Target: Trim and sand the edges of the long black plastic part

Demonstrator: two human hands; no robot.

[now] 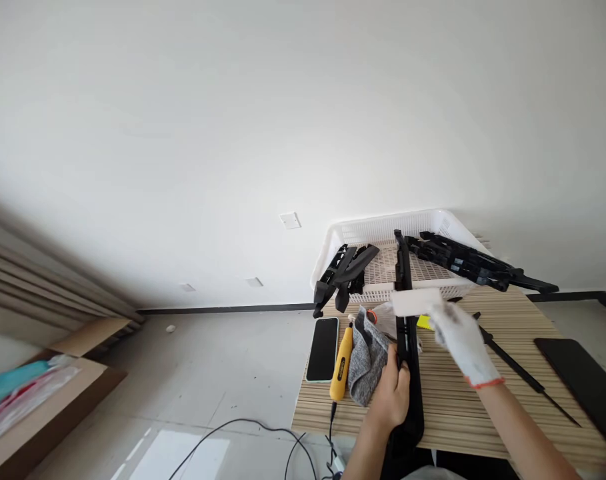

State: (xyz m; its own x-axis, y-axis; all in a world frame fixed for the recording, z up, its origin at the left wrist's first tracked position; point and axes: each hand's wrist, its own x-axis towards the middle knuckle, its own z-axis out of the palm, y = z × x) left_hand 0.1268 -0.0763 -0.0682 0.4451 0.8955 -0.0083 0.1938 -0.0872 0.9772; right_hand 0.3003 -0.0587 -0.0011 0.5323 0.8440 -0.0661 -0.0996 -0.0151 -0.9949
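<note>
My left hand (393,392), bare, is closed around the lower part of a long black plastic trim piece (409,337). The piece runs from the table's front edge up over the basket. My right hand (460,341) wears a white knit glove with an orange cuff and pinches a white rectangular block (417,302), which looks like a sponge and is slightly blurred. The block lies across the black piece; whether it touches is hard to tell. Beside my left hand is a crumpled grey cloth (367,363). A yellow corded hand tool (341,367) rests left of the cloth.
At the back, a white plastic basket (447,223) holds black plastic parts (347,270) on the left and more black parts (475,262) on the right. A phone (323,350), a thin black rod-like part (515,363) and a dark flat panel (577,383) lie on the wooden table (457,420).
</note>
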